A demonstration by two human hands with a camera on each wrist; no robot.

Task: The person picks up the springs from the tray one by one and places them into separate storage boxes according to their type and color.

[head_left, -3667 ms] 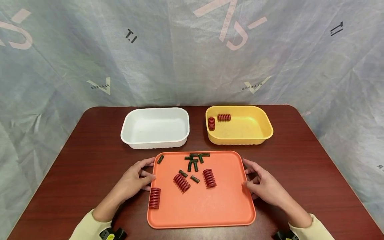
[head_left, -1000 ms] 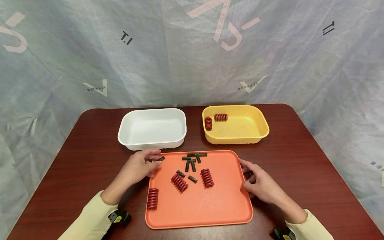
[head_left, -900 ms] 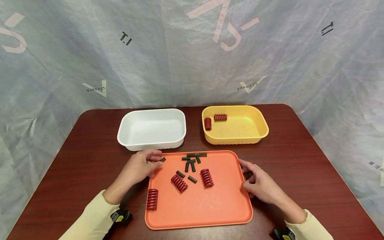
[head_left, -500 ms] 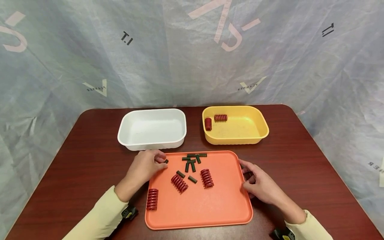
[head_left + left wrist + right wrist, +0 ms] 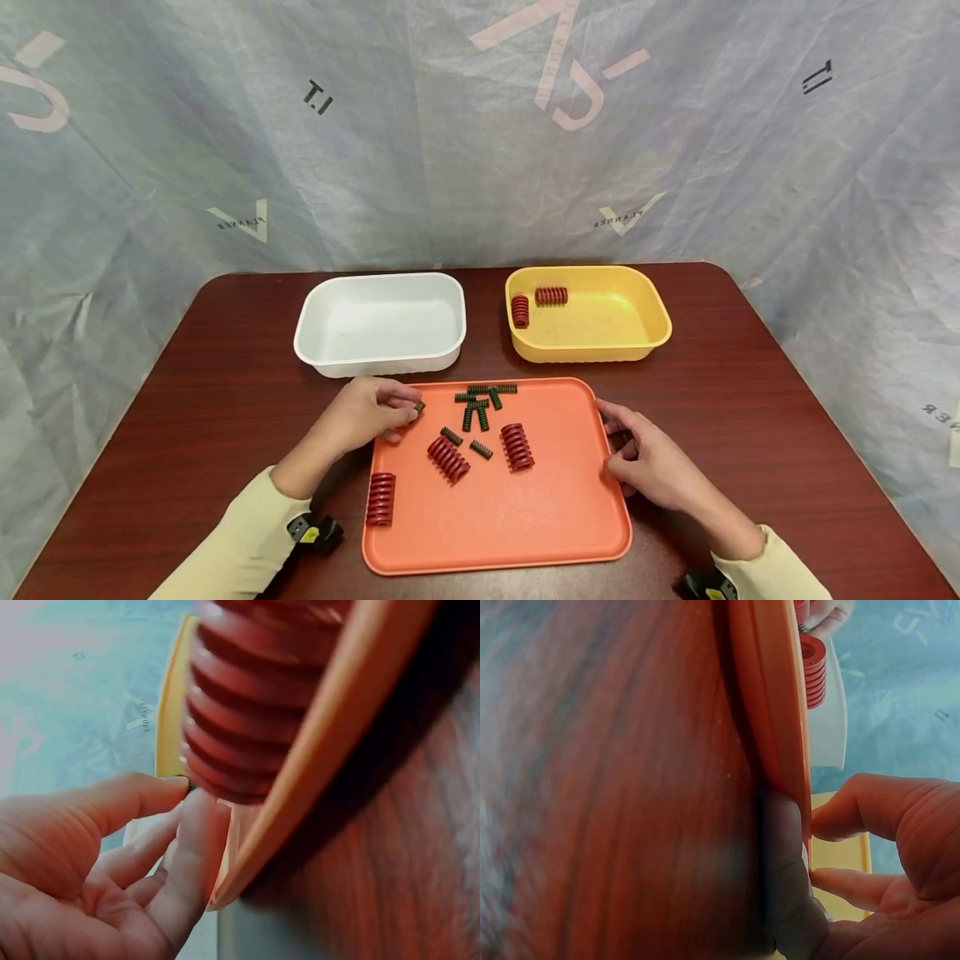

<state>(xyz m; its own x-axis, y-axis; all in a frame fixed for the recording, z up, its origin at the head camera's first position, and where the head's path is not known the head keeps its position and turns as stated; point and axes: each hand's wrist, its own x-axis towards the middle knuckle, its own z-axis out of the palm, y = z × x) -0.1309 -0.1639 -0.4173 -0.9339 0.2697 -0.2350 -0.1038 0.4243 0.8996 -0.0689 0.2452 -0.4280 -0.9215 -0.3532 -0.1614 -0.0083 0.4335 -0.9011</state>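
Note:
My left hand [image 5: 367, 414] is over the far left corner of the orange tray [image 5: 555, 517], pinching a small dark green spring [image 5: 420, 407] between thumb and finger. Most of that spring is hidden by the fingertips. In the left wrist view the hand [image 5: 112, 862] shows beside a large red spring [image 5: 247, 705] in the foreground. My right hand [image 5: 651, 457] grips the tray's right edge, the thumb on the rim. Several more green springs [image 5: 482, 418] lie on the tray's far half, near two large red springs [image 5: 517, 446]. Another red spring [image 5: 381, 499] rests along the left rim.
Behind the tray stand a white bin [image 5: 382, 358] with nothing seen in it and, to its right, a yellow bin [image 5: 592, 353] holding two red springs [image 5: 551, 296]. The dark red tabletop [image 5: 750, 400] surrounds them, with a grey sheet [image 5: 480, 167] hanging behind.
My left hand has left the tray's left edge, reached to the far left corner and taken the green spring there, shifting it slightly right. The right hand keeps its hold.

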